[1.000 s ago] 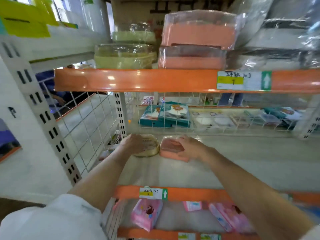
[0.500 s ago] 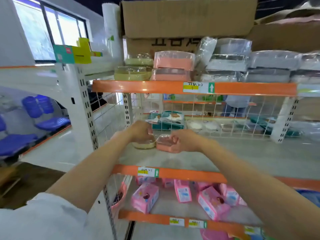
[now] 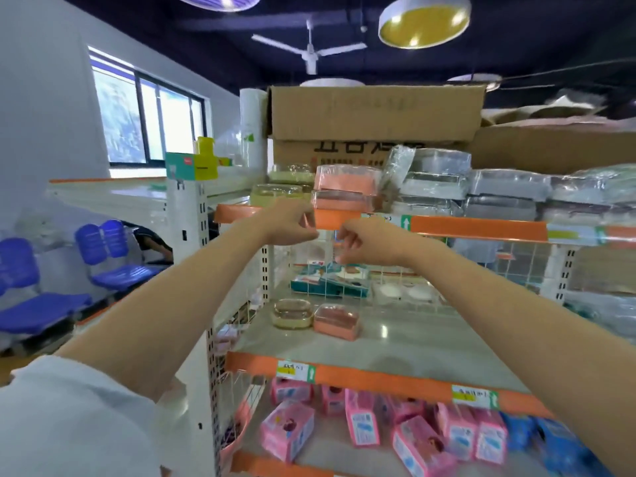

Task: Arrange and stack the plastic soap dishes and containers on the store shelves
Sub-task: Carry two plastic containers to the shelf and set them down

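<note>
We note the middle shelf [image 3: 395,335], a pale glossy board with an orange front rail, as our landmark. On it, towards its left end, sit an oval yellow soap dish [image 3: 292,313] and a pink soap dish [image 3: 337,321] with clear lids, just beside each other; whether they touch we cannot tell. Behind the middle shelf a white wire grid [image 3: 389,270] separates it from teal boxes [image 3: 330,280]. Below it lie pink packets [image 3: 287,430] on a lower board. Above it the upper shelf [image 3: 475,228] carries stacked pink containers [image 3: 346,189], yellow containers [image 3: 277,192] left of them, and grey wrapped packs [image 3: 502,192] to the right; cardboard boxes [image 3: 375,111] sit on top. Left of the middle shelf we see blue chairs [image 3: 110,256] and a window [image 3: 148,122]; overhead, a ceiling fan [image 3: 309,51] on a dark ceiling.

Both hands are raised in front of the upper shelf's rail, well above the two dishes. The left hand [image 3: 290,225] has its fingers curled; something pinkish shows at its fingertips, but blur keeps us from telling whether it grips anything. The right hand [image 3: 364,244] is loosely curled and holds nothing that we can see. The rail label print is unreadable.
</note>
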`<state>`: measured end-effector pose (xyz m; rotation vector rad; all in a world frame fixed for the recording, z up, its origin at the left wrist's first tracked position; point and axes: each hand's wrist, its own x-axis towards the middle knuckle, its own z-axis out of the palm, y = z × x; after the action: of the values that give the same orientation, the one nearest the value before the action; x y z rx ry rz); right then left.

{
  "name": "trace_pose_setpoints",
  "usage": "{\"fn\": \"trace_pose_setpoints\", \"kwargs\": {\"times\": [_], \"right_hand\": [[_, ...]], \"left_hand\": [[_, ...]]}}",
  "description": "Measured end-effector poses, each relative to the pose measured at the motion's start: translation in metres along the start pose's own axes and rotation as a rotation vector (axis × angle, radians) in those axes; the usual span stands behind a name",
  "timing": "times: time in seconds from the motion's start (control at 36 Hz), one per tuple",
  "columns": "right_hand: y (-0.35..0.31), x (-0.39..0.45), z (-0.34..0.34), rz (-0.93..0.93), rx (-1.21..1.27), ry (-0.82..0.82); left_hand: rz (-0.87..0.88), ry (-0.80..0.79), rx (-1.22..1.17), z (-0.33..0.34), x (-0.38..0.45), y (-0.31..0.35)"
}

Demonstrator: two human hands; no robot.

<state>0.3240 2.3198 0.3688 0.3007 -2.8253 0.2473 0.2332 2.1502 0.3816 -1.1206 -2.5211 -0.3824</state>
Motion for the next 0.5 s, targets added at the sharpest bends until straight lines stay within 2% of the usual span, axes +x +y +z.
{"fn": "trace_pose_setpoints", "kwargs": {"times": [0.36,0.5], "right_hand": [[0.016,0.048,-0.046,-0.006,-0.235,0.117],[0.030,0.083,-0.052,0.075,-0.305,0.150]], "left_hand": [[0.013,0.126,0.070,-0.030,0.048,-0.017],[-0.037,0.083,0.117,-0.037,0.069,-0.043]]}}
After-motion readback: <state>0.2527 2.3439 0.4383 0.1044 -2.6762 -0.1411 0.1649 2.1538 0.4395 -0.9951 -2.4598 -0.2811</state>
